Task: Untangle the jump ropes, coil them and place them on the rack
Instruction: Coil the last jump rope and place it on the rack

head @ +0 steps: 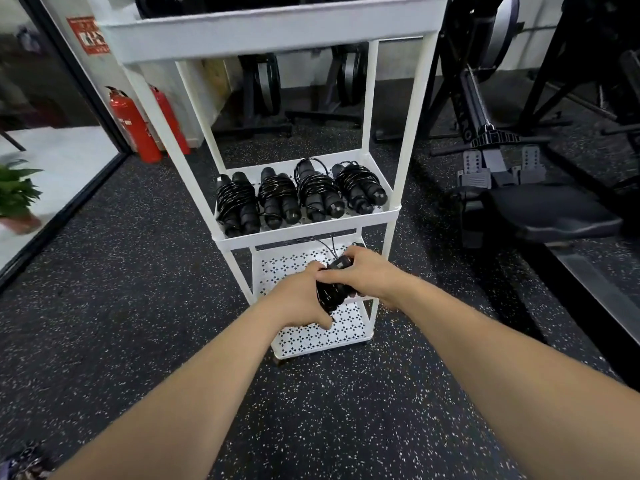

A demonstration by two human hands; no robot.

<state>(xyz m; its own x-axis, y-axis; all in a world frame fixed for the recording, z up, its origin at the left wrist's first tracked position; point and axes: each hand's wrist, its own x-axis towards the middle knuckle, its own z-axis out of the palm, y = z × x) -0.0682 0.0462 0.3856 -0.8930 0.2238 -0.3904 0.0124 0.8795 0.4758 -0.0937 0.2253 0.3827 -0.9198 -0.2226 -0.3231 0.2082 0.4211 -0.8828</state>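
Both hands grip one coiled jump rope (pixel 330 293) just above the bottom shelf (pixel 311 337) of the white rack (pixel 304 234). The left hand (pixel 304 296) wraps the cord bundle, and the right hand (pixel 370 271) curls over the handle ends. The rope looks light and its thin cord springy and slick, likely to unwind if let go, so hold the handles with the wraps pinned. Four coiled ropes (pixel 277 199) fill the middle shelf, whose rim crowds the hands. Fire extinguishers (pixel 133 126) and a rowing machine (pixel 491 161) stand well apart.
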